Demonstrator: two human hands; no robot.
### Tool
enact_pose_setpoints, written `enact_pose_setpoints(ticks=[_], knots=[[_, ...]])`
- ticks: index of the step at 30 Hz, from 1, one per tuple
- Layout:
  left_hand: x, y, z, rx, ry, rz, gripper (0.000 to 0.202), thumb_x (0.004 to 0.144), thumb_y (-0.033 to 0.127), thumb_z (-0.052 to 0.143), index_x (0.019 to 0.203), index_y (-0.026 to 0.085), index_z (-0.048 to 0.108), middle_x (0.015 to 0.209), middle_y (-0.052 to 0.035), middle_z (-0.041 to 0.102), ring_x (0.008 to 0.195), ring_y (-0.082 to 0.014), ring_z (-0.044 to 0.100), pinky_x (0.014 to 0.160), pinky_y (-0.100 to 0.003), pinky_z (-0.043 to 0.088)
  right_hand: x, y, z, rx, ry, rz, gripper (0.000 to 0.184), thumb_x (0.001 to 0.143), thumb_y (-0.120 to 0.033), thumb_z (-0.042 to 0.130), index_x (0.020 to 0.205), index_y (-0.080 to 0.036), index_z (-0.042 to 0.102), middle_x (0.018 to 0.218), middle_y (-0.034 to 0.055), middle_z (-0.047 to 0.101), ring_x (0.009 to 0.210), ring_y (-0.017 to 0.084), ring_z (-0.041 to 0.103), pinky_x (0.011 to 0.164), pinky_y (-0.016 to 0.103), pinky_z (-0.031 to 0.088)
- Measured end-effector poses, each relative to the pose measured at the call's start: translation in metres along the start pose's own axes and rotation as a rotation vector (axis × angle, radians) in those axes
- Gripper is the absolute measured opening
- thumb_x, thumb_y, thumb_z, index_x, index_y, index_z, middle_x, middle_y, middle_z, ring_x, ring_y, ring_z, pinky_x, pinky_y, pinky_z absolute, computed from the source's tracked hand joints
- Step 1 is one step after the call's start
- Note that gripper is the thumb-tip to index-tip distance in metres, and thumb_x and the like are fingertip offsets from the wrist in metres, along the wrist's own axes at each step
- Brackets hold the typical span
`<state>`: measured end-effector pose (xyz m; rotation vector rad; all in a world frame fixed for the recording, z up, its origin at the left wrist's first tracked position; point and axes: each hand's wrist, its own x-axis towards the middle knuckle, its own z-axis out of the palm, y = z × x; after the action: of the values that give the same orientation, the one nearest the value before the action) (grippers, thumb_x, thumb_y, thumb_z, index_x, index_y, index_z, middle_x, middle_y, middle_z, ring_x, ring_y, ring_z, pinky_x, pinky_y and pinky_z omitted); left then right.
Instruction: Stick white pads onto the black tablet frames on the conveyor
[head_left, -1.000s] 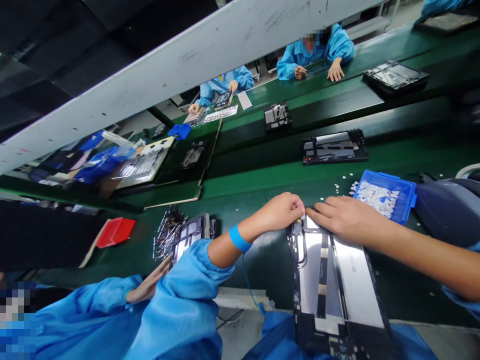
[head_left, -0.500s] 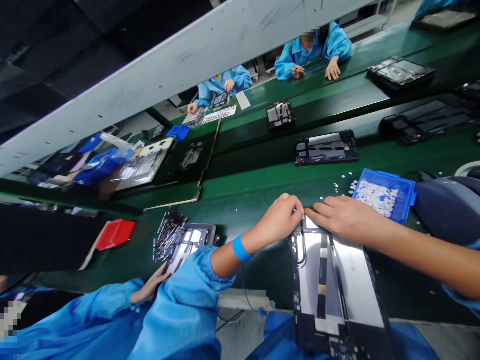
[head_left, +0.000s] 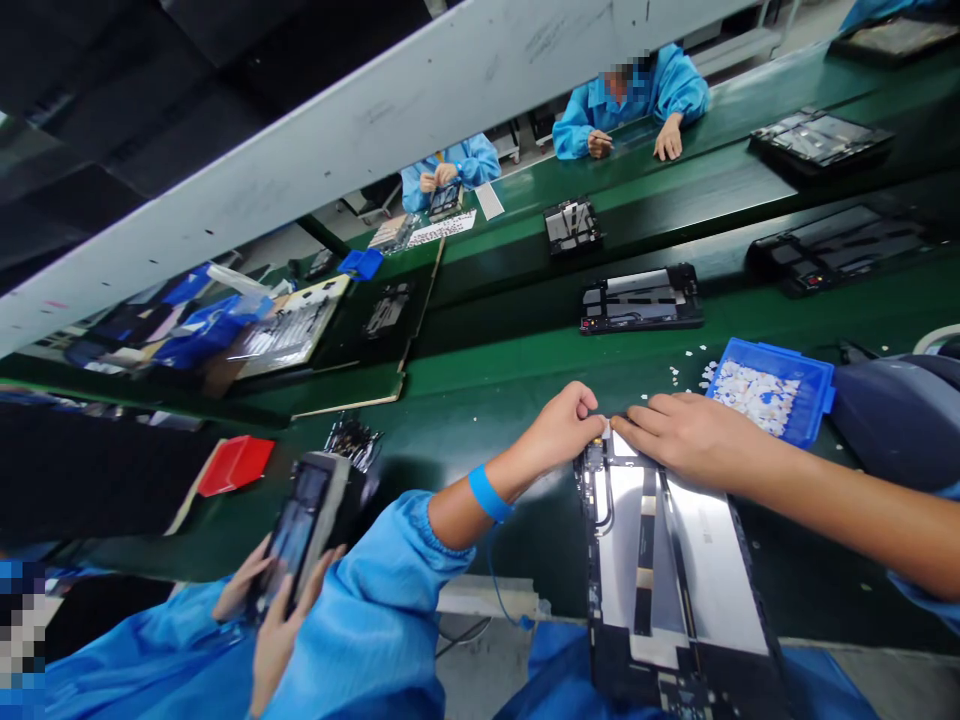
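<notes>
An opened tablet chassis [head_left: 675,590] lies in front of me on the green belt, with silver shielding and black flex strips showing. My left hand [head_left: 566,428] is pinched closed at its top left corner, on something too small to make out. My right hand [head_left: 686,435] rests on the top edge of the chassis, fingers pressed together and pointing left, fingertips almost meeting the left hand. A blue wrist strap [head_left: 487,493] circles my left wrist.
A blue tray [head_left: 772,400] of small white parts sits right of my hands. A co-worker at left holds up a tablet frame [head_left: 304,525] in both hands. A red tray [head_left: 235,464], several more chassis [head_left: 641,298] and seated workers lie beyond.
The co-worker at left has lifted a tablet frame off the belt and holds it up. The chassis on the far belt have drifted left. My hands have barely moved.
</notes>
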<state>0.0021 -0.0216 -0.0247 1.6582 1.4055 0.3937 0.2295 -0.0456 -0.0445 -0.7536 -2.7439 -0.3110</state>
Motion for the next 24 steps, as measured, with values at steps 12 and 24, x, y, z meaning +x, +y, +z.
enact_pose_setpoints(ticks=[12,24], knots=[[-0.005,0.005,-0.001,0.176,0.02,0.108,0.018,0.085,0.02,0.068,0.095,0.02,0.053,0.086,0.0033,0.053,0.083,-0.0146,0.052,0.075,-0.027,0.043,0.001,-0.001,0.006,0.022,0.003,0.02,0.028,0.095,-0.012,0.058,0.119,-0.013,0.072,0.094,0.0097,0.072,0.076,0.021,0.055,0.065,0.035,0.034],[-0.125,-0.04,0.016,-0.048,0.108,-0.023,0.051,0.098,0.034,0.053,0.147,0.02,0.05,0.117,-0.0085,0.057,0.097,-0.0199,0.059,0.092,-0.037,0.053,-0.126,-0.064,-0.029,0.363,0.225,0.805,0.033,0.103,-0.038,0.056,0.128,-0.026,0.072,0.119,0.0077,0.079,0.103,0.032,0.076,0.089,0.049,0.062]])
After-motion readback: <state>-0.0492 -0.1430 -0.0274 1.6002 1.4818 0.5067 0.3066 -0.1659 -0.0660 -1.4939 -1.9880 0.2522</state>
